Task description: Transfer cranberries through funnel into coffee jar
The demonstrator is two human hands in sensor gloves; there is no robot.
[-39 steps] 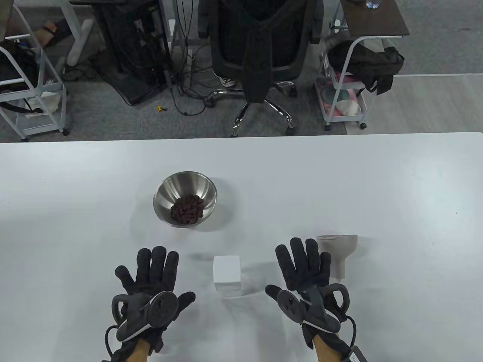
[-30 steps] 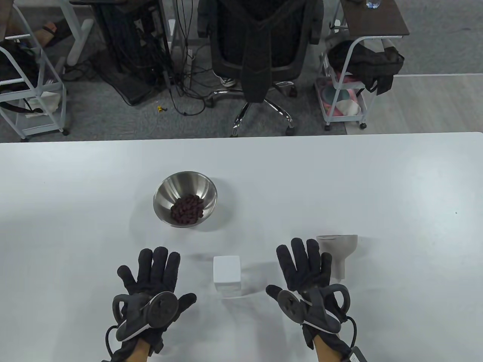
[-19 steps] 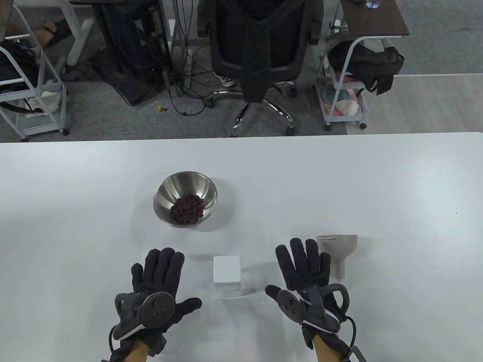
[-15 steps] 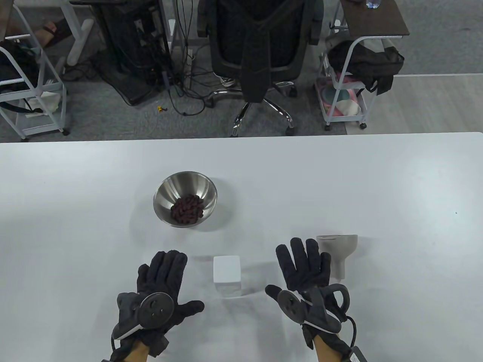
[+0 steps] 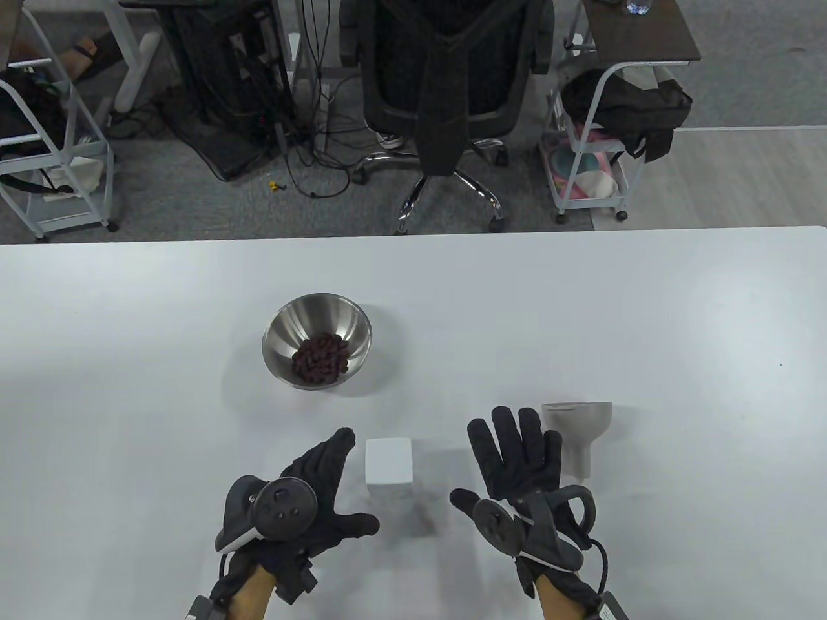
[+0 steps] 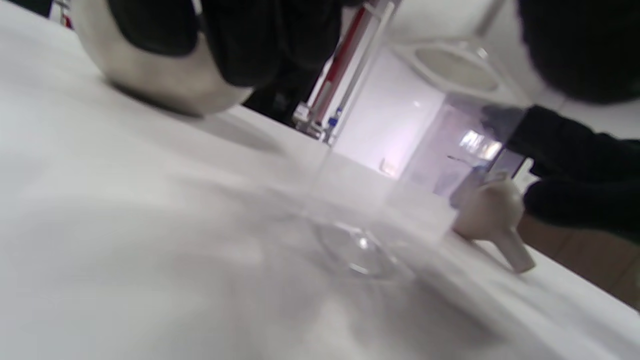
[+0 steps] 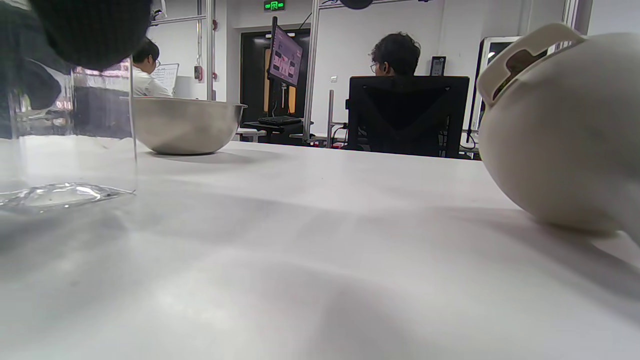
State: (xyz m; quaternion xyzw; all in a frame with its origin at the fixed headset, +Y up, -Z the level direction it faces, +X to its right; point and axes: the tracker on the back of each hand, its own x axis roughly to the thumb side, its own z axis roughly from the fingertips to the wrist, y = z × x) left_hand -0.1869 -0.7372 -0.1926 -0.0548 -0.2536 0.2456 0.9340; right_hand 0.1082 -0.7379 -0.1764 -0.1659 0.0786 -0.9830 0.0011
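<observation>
Bowl (image 5: 316,340) with cranberries (image 5: 321,357) sat left of centre on the worktop (image 5: 646,310), untouched. Left hand (image 5: 310,491) was near the front edge, fingers (image 5: 333,449) spread with thumb out, just beside the clear coffee jar (image 5: 389,471) and gripping nothing; contact couldn't be told. Jar lid (image 5: 389,460) looked on, so likely step: steady the jar, get it open. Best to wrap the glass body low, not the lid, and keep it upright. Right hand (image 5: 517,471) lay flat, fingers splayed, holding nothing, right beside the funnel (image 5: 578,436), which lay tipped on its side towards the front right.
</observation>
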